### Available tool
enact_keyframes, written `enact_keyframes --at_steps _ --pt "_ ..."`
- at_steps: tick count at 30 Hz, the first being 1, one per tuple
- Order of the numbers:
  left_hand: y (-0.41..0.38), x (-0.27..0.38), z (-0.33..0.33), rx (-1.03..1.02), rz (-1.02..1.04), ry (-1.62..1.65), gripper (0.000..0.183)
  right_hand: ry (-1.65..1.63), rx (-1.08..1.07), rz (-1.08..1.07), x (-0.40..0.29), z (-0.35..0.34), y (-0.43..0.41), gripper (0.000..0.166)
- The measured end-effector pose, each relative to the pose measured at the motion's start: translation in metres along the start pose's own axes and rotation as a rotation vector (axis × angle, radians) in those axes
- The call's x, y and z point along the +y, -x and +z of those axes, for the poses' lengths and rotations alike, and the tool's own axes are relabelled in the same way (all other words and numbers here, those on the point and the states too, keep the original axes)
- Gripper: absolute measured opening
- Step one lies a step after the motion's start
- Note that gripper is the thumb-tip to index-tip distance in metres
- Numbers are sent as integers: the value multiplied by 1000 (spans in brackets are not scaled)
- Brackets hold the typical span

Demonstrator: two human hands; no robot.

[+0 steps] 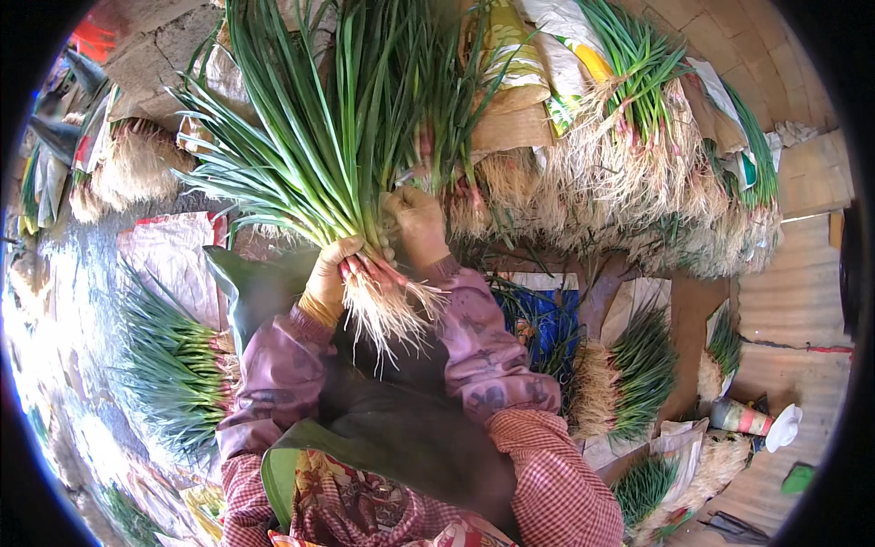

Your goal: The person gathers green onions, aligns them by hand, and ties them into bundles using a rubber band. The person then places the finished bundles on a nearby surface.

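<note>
My left hand (328, 277), in a yellowish glove, is closed around a bunch of green onions (348, 198) just above the roots. The long green leaves fan out upward, and the reddish bases and pale stringy roots hang down over my lap. Close to the bunch's right side is my right hand (415, 225), gloved the same way, with its fingers curled at the leaves. Whether it pinches a stalk or leaf cannot be made out. A dark green apron (410, 444) covers my lap.
More rooted green onions (636, 137) are heaped ahead to the right, roots towards me. Bundles lie on the left (181, 376) and right (622, 376). A blue sack (543, 328) with loose leaves is beside my right arm. A striped cone-shaped object (742, 417) lies farther right.
</note>
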State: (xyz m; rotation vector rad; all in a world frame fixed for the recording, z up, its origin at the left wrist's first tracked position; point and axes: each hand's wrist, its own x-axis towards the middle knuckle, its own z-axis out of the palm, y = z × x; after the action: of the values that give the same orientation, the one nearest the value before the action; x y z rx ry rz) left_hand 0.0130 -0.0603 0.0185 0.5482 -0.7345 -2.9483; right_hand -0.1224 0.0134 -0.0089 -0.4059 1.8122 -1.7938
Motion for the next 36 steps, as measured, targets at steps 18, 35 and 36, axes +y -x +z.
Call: enact_keyframes --at_steps 18,35,36 --pt "18 5 20 -189 110 183 49 -470 -477 -6 -28 8 19 19" --pt "9 3 17 -182 5 112 65 964 76 -380 15 -93 -25 25" --pt "2 0 14 -252 -19 114 65 876 65 -288 56 -104 -59 25"
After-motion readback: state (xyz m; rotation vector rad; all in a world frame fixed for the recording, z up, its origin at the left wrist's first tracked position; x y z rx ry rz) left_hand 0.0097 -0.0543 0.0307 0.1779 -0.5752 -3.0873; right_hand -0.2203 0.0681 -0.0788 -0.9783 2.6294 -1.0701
